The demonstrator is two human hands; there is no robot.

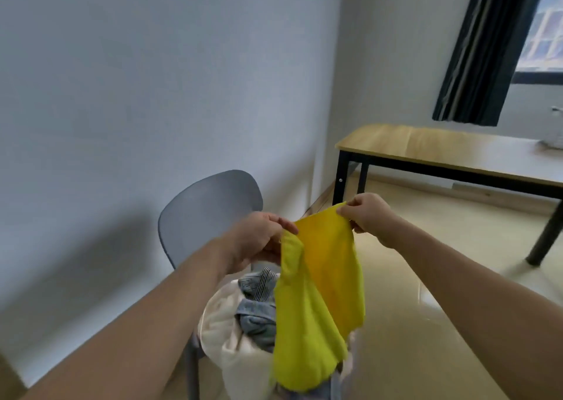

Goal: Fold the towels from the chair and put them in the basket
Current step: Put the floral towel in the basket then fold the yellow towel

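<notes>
A yellow towel [320, 293] hangs in the air in front of me, held by its top edge. My left hand [259, 241] pinches its left upper corner. My right hand [368, 213] pinches the right upper corner, a little higher. The towel droops down over a pile of towels [237, 317] on the seat of a grey chair [207, 210]; cream, blue-grey and striped cloth show in the pile. The lower part of the pile is hidden behind the yellow towel. No basket is in view.
The chair stands against a pale wall on the left. A wooden table with black legs [441, 156] stands at the back right under a window with a dark curtain [484, 49]. Glossy beige floor [426, 308] lies to the right of the chair.
</notes>
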